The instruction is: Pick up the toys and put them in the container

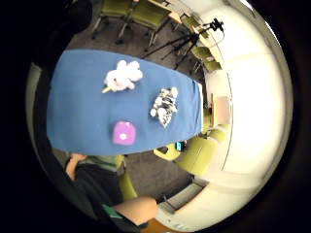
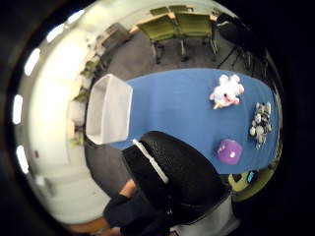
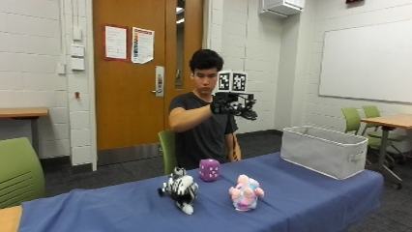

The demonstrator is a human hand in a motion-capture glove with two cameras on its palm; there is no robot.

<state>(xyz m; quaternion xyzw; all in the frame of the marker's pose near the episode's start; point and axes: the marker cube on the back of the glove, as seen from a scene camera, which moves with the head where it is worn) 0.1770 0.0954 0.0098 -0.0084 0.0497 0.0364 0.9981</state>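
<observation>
I see the bench point(image 3: 309, 198) under a blue cloth, running across the room, with the person seated behind it. At its far end, on the person's left, stands the grey fabric container point(image 3: 323, 151), upright, open side up; nothing inside that I can make out.

My grip point(image 3: 227, 104), the gloved right hand, is raised at chest height in front of the person, well above the bench and well apart from every toy. It holds nothing. From the outside view I cannot tell whether the fingers are apart or together; the thumb-side palm view shows only a black gloved part point(image 2: 172, 177) close to the lens, which does not settle it.

Toys, all three lying on the cloth, none touching another:
- zebra plush point(image 3: 180, 187), black and white, lying on its side near the front edge, farthest from the container.
- pink and white plush point(image 3: 244, 193), sitting up, just beside the zebra on the container side.
- purple die point(image 3: 209, 169) with white dots, nearer the person, between and behind the two plush toys.

Both palm views look down on the bench from high up: the die point(image 1: 123, 132) is nearest the person's edge, the zebra point(image 1: 165, 105) and pink plush point(image 1: 124, 76) further across. The container point(image 2: 109, 108) shows at one end of the cloth, well apart from the toys.

Green chairs point(image 3: 18, 169) stand around the room.
</observation>
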